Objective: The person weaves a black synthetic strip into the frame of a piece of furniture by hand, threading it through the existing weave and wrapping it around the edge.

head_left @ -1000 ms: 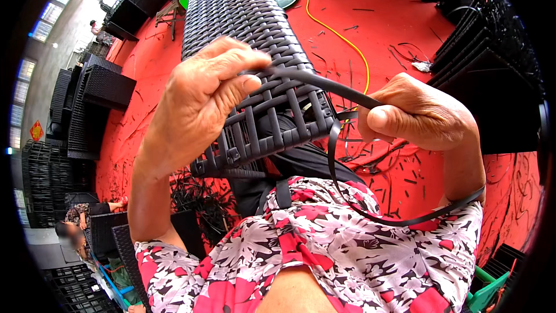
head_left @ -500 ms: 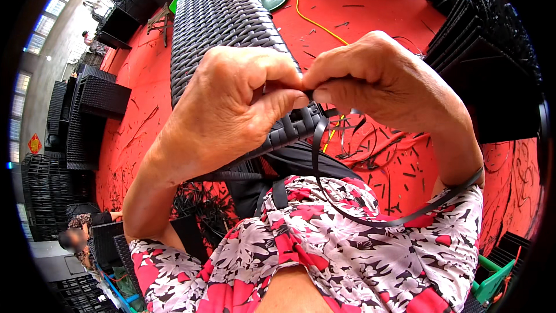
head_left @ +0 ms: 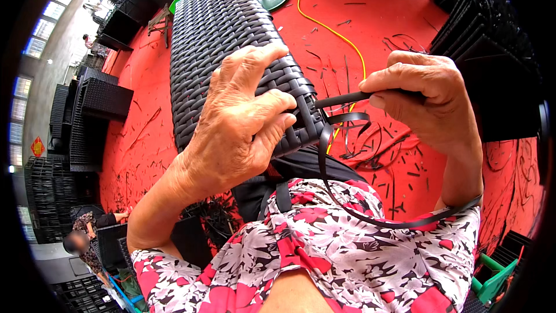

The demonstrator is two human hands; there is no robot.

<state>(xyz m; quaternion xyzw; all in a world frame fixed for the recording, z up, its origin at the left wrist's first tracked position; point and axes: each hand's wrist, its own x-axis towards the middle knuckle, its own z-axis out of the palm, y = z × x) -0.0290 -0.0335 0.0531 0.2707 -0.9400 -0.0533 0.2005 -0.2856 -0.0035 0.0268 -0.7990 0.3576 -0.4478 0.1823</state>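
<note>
A dark woven furniture piece (head_left: 223, 29) of flat black strips stretches away from my lap, its near corner between my hands. My left hand (head_left: 231, 119) rests by that corner with fingers bent and apart, the thumb and fingertips near the weave and nothing seen in them. To the right, my right hand (head_left: 425, 90) pinches a flat black plastic strip (head_left: 339, 100) between thumb and fingers. This length runs straight from the corner's edge to the pinch. A loose strip (head_left: 370, 220) hangs from the corner, loops over my lap and passes by my right forearm.
Strip offcuts litter the red floor covering (head_left: 313, 29), where a yellow cable (head_left: 324, 26) runs. Dark woven pieces (head_left: 104, 98) stand at left, and stacked black panels (head_left: 486, 52) at right. A green stool (head_left: 495, 278) is at lower right. Another person (head_left: 84, 240) sits at lower left.
My hands were together, fingertips meeting at the corner. They have parted: the right has moved right, drawing a strip taut from the corner, and the left has opened over the weave.
</note>
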